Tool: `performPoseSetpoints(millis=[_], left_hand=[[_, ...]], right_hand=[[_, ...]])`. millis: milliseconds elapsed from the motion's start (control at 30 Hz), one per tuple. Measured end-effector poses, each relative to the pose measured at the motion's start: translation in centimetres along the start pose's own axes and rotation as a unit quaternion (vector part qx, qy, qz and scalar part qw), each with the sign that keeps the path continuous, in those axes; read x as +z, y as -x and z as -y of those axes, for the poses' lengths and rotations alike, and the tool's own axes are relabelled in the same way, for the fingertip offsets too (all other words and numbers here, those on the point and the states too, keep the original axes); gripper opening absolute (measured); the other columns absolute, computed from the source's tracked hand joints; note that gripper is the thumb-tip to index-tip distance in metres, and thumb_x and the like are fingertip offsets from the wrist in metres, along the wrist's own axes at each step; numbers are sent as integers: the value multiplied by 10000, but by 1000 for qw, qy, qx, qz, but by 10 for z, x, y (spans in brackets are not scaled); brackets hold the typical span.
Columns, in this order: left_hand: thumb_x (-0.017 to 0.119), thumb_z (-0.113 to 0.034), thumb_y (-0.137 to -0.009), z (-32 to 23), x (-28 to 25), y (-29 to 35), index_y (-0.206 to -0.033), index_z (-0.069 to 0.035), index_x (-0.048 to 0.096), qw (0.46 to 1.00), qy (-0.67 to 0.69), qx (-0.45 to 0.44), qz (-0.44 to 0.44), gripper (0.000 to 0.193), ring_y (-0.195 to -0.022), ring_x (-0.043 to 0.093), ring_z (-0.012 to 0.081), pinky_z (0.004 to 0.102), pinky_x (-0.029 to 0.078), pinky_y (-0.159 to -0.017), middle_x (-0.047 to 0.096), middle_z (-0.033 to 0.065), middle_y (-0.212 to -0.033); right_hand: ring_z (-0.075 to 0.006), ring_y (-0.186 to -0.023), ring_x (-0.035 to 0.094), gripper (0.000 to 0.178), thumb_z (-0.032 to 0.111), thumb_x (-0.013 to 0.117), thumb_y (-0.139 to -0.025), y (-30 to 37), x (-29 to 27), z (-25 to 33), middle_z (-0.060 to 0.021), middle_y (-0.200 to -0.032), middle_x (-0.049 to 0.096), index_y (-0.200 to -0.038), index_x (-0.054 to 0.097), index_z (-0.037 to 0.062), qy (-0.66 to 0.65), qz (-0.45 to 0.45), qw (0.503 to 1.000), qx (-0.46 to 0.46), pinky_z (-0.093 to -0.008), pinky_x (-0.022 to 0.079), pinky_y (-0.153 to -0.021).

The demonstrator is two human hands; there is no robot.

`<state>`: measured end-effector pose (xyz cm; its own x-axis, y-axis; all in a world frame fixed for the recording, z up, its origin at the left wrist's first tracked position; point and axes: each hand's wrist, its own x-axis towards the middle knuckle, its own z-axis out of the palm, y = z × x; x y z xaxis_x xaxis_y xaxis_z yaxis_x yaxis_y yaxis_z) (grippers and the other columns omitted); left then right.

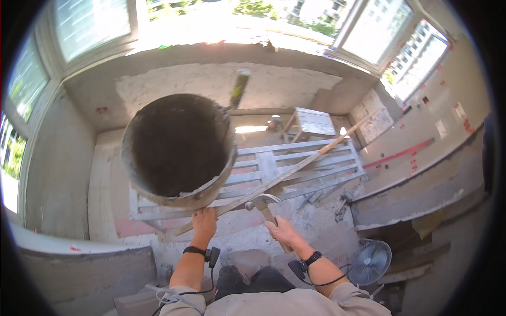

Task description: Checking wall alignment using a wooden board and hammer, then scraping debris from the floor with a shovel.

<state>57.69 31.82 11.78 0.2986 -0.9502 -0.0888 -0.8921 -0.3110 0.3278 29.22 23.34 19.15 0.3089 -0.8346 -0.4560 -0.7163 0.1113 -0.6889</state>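
A claw hammer (268,213) is gripped by its wooden handle in my right hand (282,230), the head raised toward the far side. My left hand (203,225) is closed just below the near edge of a large, round, dirt-crusted bucket (225,152). Its fingertips meet the bucket's lower edge, and what they hold is partly hidden. Behind that hand passes a long wooden pole (284,175), which slants up to the right. The bucket is above a slatted metal platform (266,164) and its inside is dark.
A small stool (314,122) stands beyond the platform, near a tube-like object (240,88) with a yellow-green part. A fan (370,262) is at my lower right. Low walls (416,195) flank the space; windows (92,26) run along the far side. Rubble (341,209) lies at right.
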Motion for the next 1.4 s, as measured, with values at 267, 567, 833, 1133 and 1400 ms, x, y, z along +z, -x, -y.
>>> performPoseSetpoints(millis=[267, 567, 833, 1133, 1400], left_hand=[[709, -222, -796, -18, 8, -9, -1031, -73, 603, 996, -63, -41, 39, 298, -1147, 534, 312, 507, 418, -916, 601, 128, -1138], [753, -277, -729, -107, 7, -41, -1218, -44, 525, 990, -56, 100, -85, 588, -1120, 515, 329, 455, 394, -911, 574, 148, -1152], [751, -325, -772, -263, 54, -176, -1253, -61, 501, 996, -29, 52, 65, 604, -1152, 538, 314, 461, 412, -942, 610, 131, -1164], [706, -388, -772, -286, 30, -200, -1021, -41, 637, 983, 86, -53, 150, 433, -971, 630, 365, 455, 489, -828, 660, 210, -1011], [636, -581, -717, -269, -41, -114, -996, -14, 717, 921, 171, -241, 254, 637, -896, 663, 366, 409, 508, -805, 693, 231, -960]], right_hand=[[-149, -487, 521, 256, 211, 701, -819, 47, -97, -124, -62, -633, 546, -826, 537, 14, -279, -115, 932, 199, -320, 439, -436], [-173, -461, 512, 156, 110, 630, -812, -65, -185, -186, -57, -622, 519, -834, 509, 14, -317, -255, 897, 170, -340, 433, -414], [-397, -744, 675, 346, 248, 629, -764, -182, -203, -229, -266, -779, 655, -887, 576, -70, -148, -264, 941, 154, -466, 533, -698], [-431, -859, 646, 345, 279, 654, -779, -192, -232, -223, -247, -826, 667, -932, 620, -28, -27, -242, 966, 87, -471, 498, -772], [-426, -951, 608, 327, 304, 630, -792, -224, -233, -187, -231, -979, 641, -935, 630, 10, 94, -208, 971, 67, -506, 479, -812]])
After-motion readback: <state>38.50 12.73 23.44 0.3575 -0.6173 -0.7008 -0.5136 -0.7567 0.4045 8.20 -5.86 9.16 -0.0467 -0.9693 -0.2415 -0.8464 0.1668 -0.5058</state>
